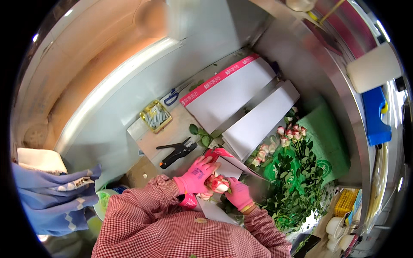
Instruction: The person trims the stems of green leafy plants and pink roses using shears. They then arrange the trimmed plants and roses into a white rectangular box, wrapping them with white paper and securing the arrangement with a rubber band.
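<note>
My left hand [197, 174], in a pink glove, lies against the left side of a red-and-white rose [218, 184]. Its fingers reach over a pink-edged paper wrapper [227, 165]; whether it grips the bloom is hard to see. At the right of the same rose, my right hand [239, 194], also gloved in pink, has its fingers closed around the flower's base. Another pale rose [205, 195] shows just below, partly hidden. White paper [215, 211] lies beneath both hands. A black plier-type hand tool [179, 152] with an orange tip rests beyond my left hand.
Leafy rose bunches [293, 180] in green wrapping fill the right side. White paper sheets [232, 93] and a narrower paper stack [261, 121] lie ahead. A yellow box [156, 116] holds grey metal strips beside blue-handled scissors [171, 97]. Metal walls [306, 61] enclose the table.
</note>
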A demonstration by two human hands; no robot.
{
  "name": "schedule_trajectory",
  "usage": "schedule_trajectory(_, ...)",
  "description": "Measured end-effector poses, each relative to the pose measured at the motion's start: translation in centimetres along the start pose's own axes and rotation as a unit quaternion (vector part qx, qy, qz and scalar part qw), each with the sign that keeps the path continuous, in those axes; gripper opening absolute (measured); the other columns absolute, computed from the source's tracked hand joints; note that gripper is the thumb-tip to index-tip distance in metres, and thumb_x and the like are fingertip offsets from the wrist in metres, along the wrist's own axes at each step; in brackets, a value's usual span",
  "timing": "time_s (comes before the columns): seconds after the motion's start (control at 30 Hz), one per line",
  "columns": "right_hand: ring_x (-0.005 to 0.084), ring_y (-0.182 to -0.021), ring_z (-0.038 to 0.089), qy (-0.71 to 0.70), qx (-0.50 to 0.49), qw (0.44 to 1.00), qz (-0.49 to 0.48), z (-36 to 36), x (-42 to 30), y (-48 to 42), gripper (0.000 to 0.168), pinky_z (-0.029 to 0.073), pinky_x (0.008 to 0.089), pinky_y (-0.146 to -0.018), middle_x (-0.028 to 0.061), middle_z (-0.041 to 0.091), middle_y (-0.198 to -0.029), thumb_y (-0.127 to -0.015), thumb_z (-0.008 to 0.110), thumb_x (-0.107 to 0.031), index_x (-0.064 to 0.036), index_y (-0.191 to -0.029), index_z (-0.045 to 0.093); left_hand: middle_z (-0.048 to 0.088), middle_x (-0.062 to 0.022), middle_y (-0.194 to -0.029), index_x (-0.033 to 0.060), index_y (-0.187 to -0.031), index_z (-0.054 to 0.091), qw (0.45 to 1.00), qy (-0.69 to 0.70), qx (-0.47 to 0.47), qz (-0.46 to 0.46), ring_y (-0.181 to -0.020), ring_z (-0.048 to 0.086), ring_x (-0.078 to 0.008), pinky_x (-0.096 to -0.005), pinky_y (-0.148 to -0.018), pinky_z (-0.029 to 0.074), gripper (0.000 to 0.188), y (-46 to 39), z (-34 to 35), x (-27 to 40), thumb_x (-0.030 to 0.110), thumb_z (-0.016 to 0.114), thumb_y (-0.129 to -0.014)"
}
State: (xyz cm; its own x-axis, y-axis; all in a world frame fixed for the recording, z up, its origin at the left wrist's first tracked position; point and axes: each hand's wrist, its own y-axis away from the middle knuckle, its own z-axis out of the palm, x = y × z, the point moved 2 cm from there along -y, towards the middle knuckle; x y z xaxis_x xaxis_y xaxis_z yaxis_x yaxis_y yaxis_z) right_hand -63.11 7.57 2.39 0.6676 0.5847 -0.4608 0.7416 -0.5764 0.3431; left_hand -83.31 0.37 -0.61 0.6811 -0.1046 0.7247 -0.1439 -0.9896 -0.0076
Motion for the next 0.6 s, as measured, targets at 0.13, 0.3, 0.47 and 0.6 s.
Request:
schedule_trajectory(0.13,0.0344,-0.094,0.065,0.045,-0.023,0.998,0.023,1.9,-0.5,-0.6,0.057,0.053,0.0431,-0.077,0.0113,0.060,-0.113,-0.075,0.072,-0.022,-0.011,-0.128,0.053,0.053,-0.0188,-0.135,0.0079,-0.131,0.054,0.999,-0.010,0.025,0.023,-0.136,0.041,-0.0387,-0.0534,-0.117,0.024,0.088,-0.1,0.1,0.0,0.047,0.083,-0.057)
schedule_trajectory(0.3,0.0340,-0.090,0.067,-0.052,0.023,0.997,-0.044,-1.9,-0.2,0.6,0.044,0.054,0.0435,-0.073,0.0130,0.063,-0.111,-0.081,0.072,-0.028,-0.011,-0.120,0.058,0.057,-0.0188,-0.131,0.0155,-0.114,0.066,0.996,-0.024,0.009,0.089,-0.128,0.047,-0.0375,-0.0529,-0.113,0.028,0.065,-0.6,-0.4,0.0,0.044,0.080,-0.057)
schedule_trajectory(0.47,0.0327,-0.076,0.066,0.064,0.108,0.992,-0.030,-12.7,-4.8,3.6,0.030,0.052,0.0419,-0.064,0.0095,0.065,-0.087,-0.081,0.074,-0.023,-0.012,-0.106,0.064,0.061,-0.0085,-0.122,0.0177,-0.112,0.068,0.995,-0.014,-0.009,0.096,-0.128,0.046,-0.0356,-0.0541,-0.114,0.028,0.056,0.1,-1.3,0.1,0.040,0.076,-0.062)
schedule_trajectory(0.6,0.0341,-0.080,0.065,0.011,0.171,0.985,-0.021,-4.5,-1.1,-0.3,0.026,0.052,0.0426,-0.067,0.0117,0.064,-0.089,-0.082,0.071,-0.022,-0.009,-0.103,0.062,0.048,-0.0161,-0.140,0.0225,-0.125,0.064,0.994,-0.053,-0.010,0.094,-0.135,0.038,-0.0389,-0.0563,-0.114,0.026,0.069,0.0,-1.4,0.5,0.046,0.077,-0.062)
